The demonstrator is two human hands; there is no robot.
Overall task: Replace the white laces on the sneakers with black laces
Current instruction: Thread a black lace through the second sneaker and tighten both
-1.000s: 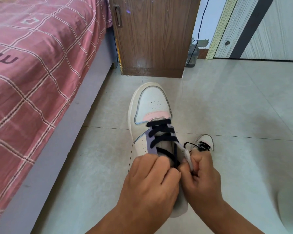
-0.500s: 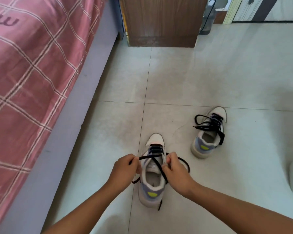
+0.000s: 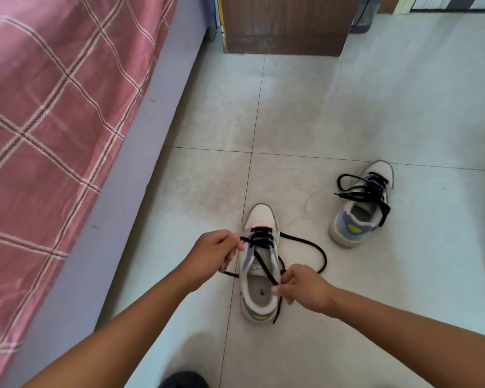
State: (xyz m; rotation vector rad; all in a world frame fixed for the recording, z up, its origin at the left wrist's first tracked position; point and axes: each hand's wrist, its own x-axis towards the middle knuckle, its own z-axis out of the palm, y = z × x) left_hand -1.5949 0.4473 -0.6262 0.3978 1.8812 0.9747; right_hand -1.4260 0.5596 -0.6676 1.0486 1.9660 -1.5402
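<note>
Something dark and rounded [image 3: 184, 380] pokes in at the bottom edge, cut off, and I cannot tell what it is. Two bare forearms reach forward over the pale tiled floor [image 3: 333, 107]. Between them stands the near sneaker [image 3: 259, 296], toe pointing away, with a black lace [image 3: 305, 243] threaded through its eyelets. The right hand [image 3: 303, 285] pinches one strand of that lace over the shoe's opening; the lace crosses the tongue diagonally, and another stretch loops out on the floor to the right. The left hand [image 3: 217, 252] has its fingers curled round the other strand, just left of the upper eyelets, and a loose end trails from below it. A small label on the tongue carries print, too small to read; a dark mark on the insole is equally unclear.

Further off to the right sits the second sneaker [image 3: 359, 217], heel toward us, its own black lace [image 3: 361, 189] threaded and lying loose across it. Along the left runs a bed [image 3: 53, 107] with a pink checked cover, partly out of frame. At the far end a wooden cabinet [image 3: 284, 23] is cut off by the top edge.
</note>
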